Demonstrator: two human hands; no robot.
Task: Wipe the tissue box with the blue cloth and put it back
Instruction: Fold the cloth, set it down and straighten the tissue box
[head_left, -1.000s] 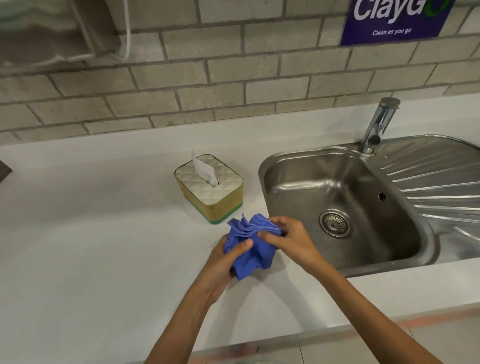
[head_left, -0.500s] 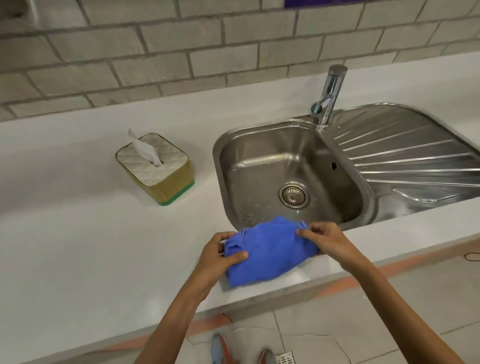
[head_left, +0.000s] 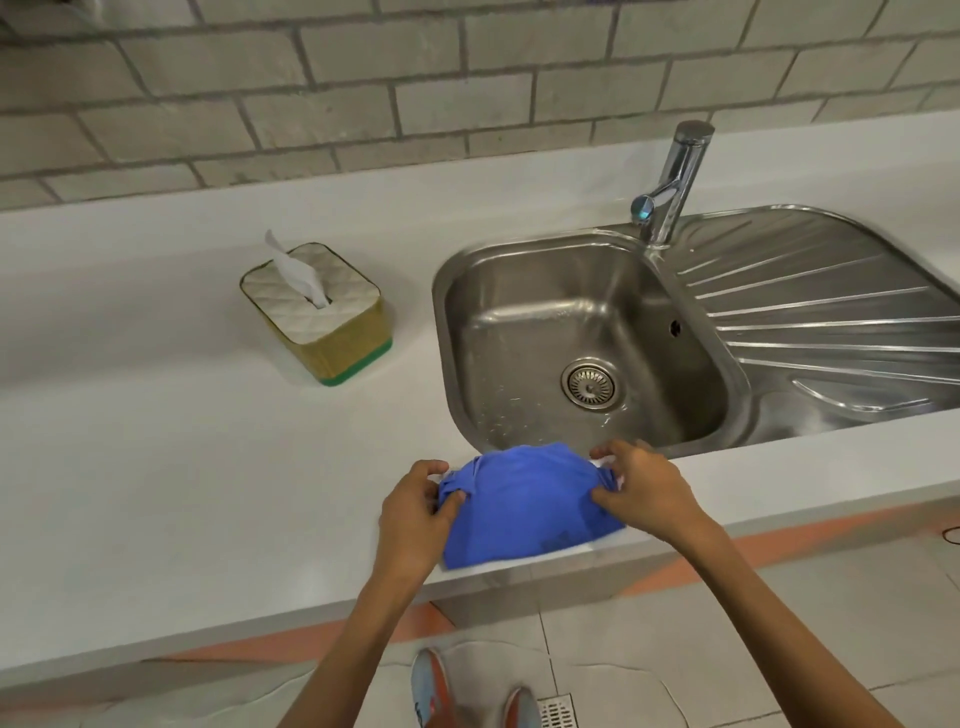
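Pinching the two ends of the blue cloth (head_left: 524, 506), the fingers of both hands were closed on fabric: the left hand (head_left: 413, 512) had thumb and forefinger clamped on a bunched left corner, and the right hand (head_left: 641, 486) gripped the gathered right edge. Between them the cloth was pulled out fairly flat, lying at the front lip of the white counter (head_left: 156, 493), just in front of the steel sink (head_left: 582, 332), its near edge about level with the counter's edge.

Beyond the hands, the tissue box (head_left: 317, 312) stood untouched on the counter, well apart from the cloth, to the left of the sink, a tissue sticking up from its quilted top. The tap (head_left: 670, 182) rose behind the basin against the brick wall.

By the look of it, the step in hand was readying the cloth, spreading or folding it into a pad; no wiping had begun. The next move would call for gathering the cloth into one hand, reaching up and left to the box, and steadying the box with the free hand while wiping.
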